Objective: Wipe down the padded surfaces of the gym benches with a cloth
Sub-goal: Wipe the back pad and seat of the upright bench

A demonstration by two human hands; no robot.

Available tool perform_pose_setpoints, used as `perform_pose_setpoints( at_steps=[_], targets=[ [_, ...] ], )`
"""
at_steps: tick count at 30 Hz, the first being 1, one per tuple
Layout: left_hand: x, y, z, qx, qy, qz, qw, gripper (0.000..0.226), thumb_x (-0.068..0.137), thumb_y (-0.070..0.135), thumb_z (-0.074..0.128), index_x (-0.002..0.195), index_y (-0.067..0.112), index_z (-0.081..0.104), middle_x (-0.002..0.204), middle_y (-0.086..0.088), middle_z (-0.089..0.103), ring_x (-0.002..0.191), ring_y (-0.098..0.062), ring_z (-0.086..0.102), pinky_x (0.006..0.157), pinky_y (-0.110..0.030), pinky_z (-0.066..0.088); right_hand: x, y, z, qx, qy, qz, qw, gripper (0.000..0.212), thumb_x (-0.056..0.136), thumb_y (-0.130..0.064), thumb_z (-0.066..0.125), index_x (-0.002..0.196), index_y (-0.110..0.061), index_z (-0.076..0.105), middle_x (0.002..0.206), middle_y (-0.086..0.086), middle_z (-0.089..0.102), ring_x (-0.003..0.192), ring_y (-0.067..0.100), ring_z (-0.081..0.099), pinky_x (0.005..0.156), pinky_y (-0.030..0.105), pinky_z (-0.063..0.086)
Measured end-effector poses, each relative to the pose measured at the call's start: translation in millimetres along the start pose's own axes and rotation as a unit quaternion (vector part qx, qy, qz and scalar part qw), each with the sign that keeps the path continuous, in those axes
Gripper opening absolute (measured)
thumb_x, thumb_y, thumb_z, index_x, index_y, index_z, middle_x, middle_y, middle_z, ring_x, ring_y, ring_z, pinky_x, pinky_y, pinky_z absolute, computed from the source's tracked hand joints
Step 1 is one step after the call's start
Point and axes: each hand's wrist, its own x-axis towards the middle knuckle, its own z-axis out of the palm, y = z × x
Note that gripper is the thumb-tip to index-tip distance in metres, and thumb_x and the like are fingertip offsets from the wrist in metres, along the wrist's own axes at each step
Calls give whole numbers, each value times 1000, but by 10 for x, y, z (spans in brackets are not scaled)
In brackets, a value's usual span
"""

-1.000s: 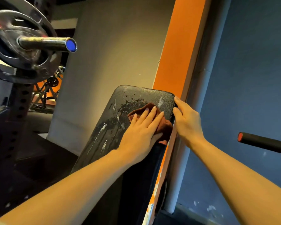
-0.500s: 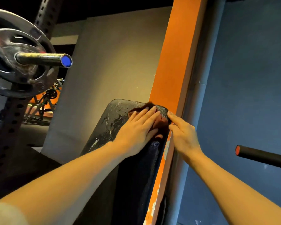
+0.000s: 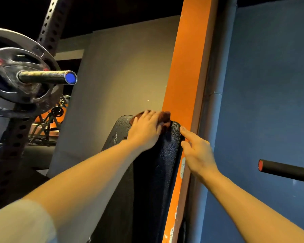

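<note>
A dim gym corner, where the top of a black pad is being wiped.

Blue and grey walls and an orange post (image 3: 188, 71) are seen behind a tilted black pad (image 3: 165, 155), which is bumpy like leather and marked with pale streaks on its left. A soft reddish cloth (image 3: 165, 118) is pressed flat on the pad's far top edge by the left hand (image 3: 146, 130); its fingers are mostly straight and a bit blurred. The pad's right edge is touched by the straight fingers of the right hand (image 3: 197, 149), likely so the pad is kept steady; nothing is held in it. A round metal plate (image 3: 11, 76) on a bar (image 3: 47, 78) is seen at the left, and a black handle (image 3: 286, 171) at the right.
</note>
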Motion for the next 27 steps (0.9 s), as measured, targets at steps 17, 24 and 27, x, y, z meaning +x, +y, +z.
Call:
perform_pose_setpoints(
  at_steps=[17,24,27],
  targets=[
    [-78,306,105,19,30,-77,996,56,105,34,26,154,29,0,163,-8,-3,147,-39,-5,115,-64,4,-22,39,18,-63,-5,-19,998,62,93,-1,41,148,-26,35,153,-13,34,142,3,27,111,15,13],
    [-545,74,187,68,87,169,979,55,99,43,25,152,41,12,161,-8,19,143,-33,29,112,-47,30,-39,82,55,-55,-3,-35,998,63,93,-1,42,149,-27,33,153,-12,35,142,6,28,117,23,19],
    [-184,-113,8,91,110,-6,990,44,100,41,42,144,38,40,156,-3,31,133,-31,38,97,-42,40,-29,84,16,-76,-9,-35,996,62,94,-1,41,149,-27,33,154,-14,31,142,2,25,108,11,10]
  ],
)
